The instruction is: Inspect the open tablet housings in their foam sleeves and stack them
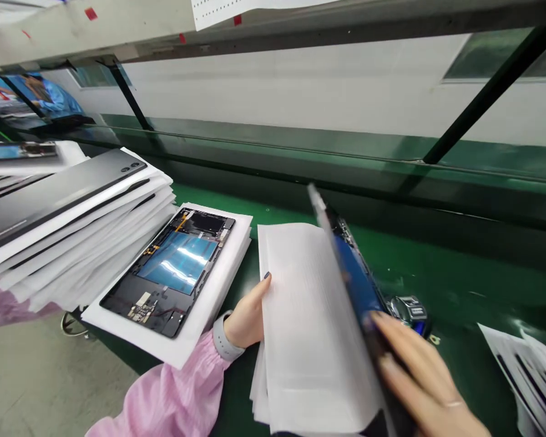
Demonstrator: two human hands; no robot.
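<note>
My left hand [248, 318] grips the edge of a stack of white foam sheets [309, 321], thumb on top. My right hand [418, 376] holds an open tablet housing [355, 267] tilted up on its edge, its blue inner side motion-blurred and leaning over the sheets. To the left, an opened tablet [168, 273] lies face-up on a white foam sheet [218, 273], showing a shiny blue panel and circuit boards. Beyond it, a dark tablet back cover [59, 200] rests on a tall pile of white sheets [86, 255].
The hands work over a green bench top [450, 267] with a raised green rail [300, 145] along its far side. A small metal part [409, 309] lies behind my right hand. Printed white sheets [528, 376] lie at the right. A person in a blue sleeve [59, 100] is at far left.
</note>
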